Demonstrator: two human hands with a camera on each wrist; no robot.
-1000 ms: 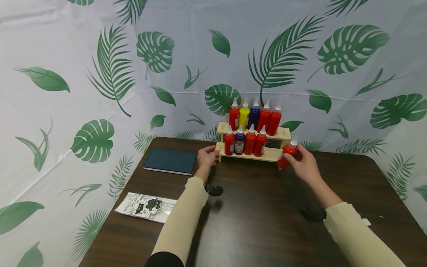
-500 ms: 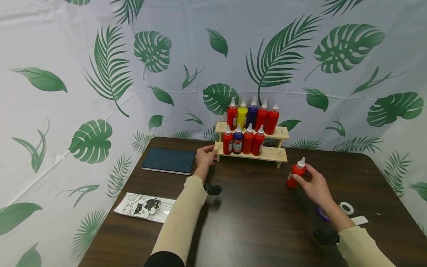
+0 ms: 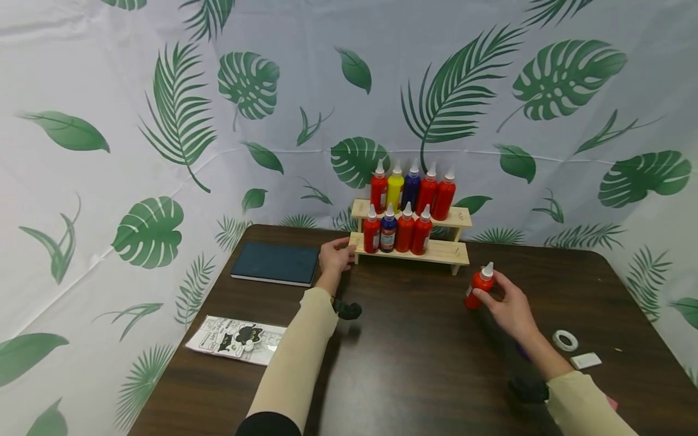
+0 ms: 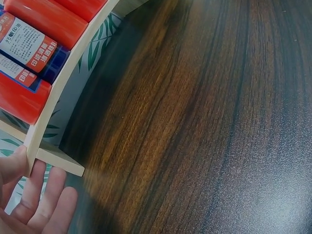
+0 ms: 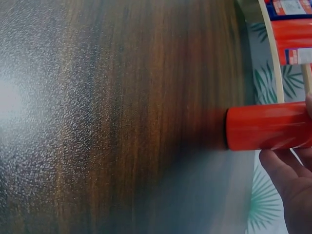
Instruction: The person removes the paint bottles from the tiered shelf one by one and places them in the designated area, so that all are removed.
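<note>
A red squeeze bottle [image 3: 477, 289] with a white pointed nozzle is held by my right hand [image 3: 509, 306], thumb on one side and fingers on the other. It leans slightly, in front of the right end of a two-step wooden rack [image 3: 449, 252]. In the right wrist view, the bottle's red body [image 5: 265, 126] shows its base facing the tabletop. My left hand [image 3: 334, 257] pinches the left end of the rack's lower board [image 4: 69, 75], thumb above and fingertips beneath. On that step stand several red bottles [image 3: 405, 235] and a blue bottle [image 3: 388, 233].
The upper step carries several more bottles, among them a yellow bottle [image 3: 395, 192]. At left lie a dark notebook [image 3: 274, 261] and a cat-printed packet [image 3: 234, 339]. Near my right forearm are a white tape roll [image 3: 574, 343] and a small white block [image 3: 586, 361]. A leaf-patterned cloth hangs behind.
My right hand has carried the red bottle off the rack's right end, rightward and toward me, then slightly back left. The tape roll came into sight. My left hand stays on the rack.
</note>
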